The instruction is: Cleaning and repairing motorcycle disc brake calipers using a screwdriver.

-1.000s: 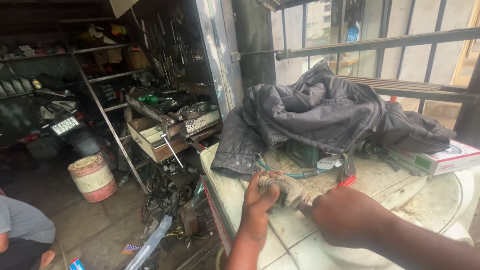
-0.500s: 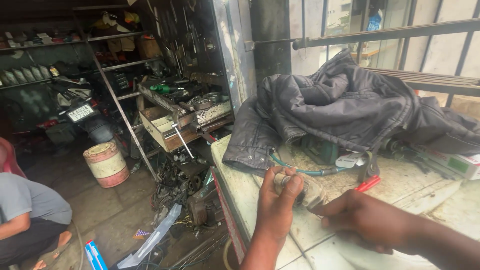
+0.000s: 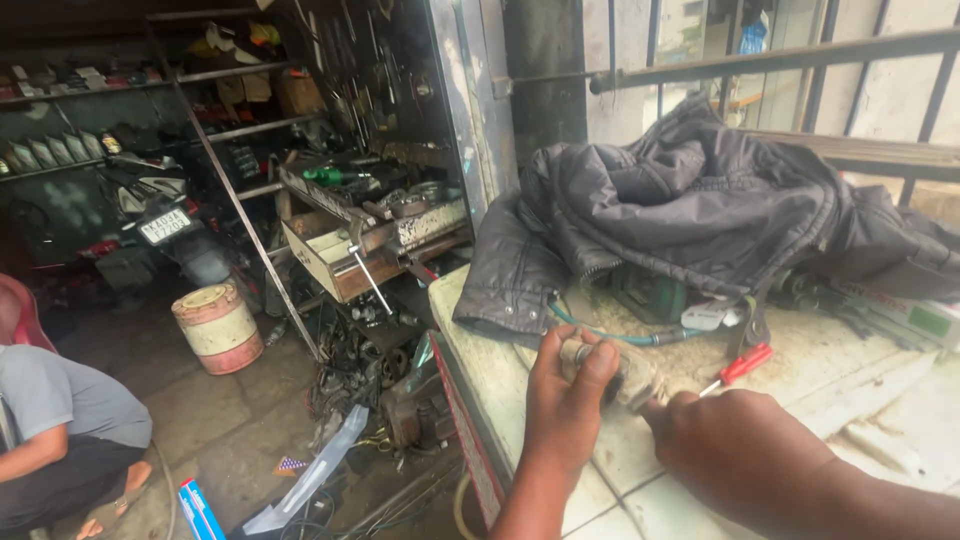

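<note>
My left hand (image 3: 566, 400) grips the left end of a grimy cylindrical metal part (image 3: 618, 370) held just above the tiled counter (image 3: 860, 380). My right hand (image 3: 735, 445) closes on the part's right end, fingers curled around it. Right behind the part lie a red-handled tool (image 3: 742, 364) and a teal hose (image 3: 600, 334). A crumpled dark grey jacket (image 3: 700, 210) covers the back of the counter, partly hiding a green object (image 3: 650, 292) under it.
A cluttered tool rack with an open drawer (image 3: 345, 250) stands left of the counter. A red and cream drum (image 3: 217, 328) and a parked motorcycle (image 3: 165, 225) are on the floor. A person in a grey shirt (image 3: 60, 440) crouches at far left. Scrap litters the floor.
The view has shifted right and closer to the counter. Both hands stay on the metal part, which now sits slightly further right; the crouching person has come more into view.
</note>
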